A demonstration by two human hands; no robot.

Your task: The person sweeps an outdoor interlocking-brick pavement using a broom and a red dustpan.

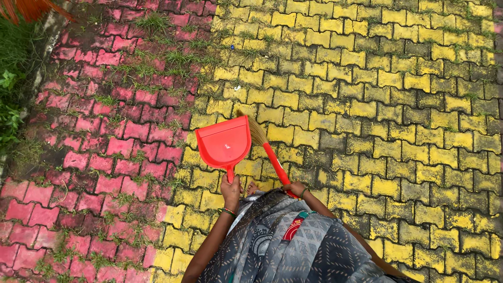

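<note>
A red dustpan hangs over the paving just in front of the person, its flat scoop turned up toward the camera and its short handle pointing down into the left hand. That hand's fingers are wrapped tight around the handle's end, so the pan sits directly above the fist. Just beside it to the right is a broom with a red handle and pale straw bristles; the bristles fan out behind the pan's upper right edge, touching or nearly touching it — which of the two cannot be told. The handle slants down and right into the right hand, whose fingers are curled shut around the lower part of it. Both wrists carry thin bangles.

Below the hands, grey patterned cloth with a small red patch covers the person's body and hides the ground underfoot. Nothing lies between the pan and the paving under it.

The ground is interlocking paving — yellow blocks, worn and blackened at the joints, on the right, and red blocks on the left. Grass tufts grow in the joints, thickest near the line where the colours meet. Along the far left edge runs a strip of green plants.
</note>
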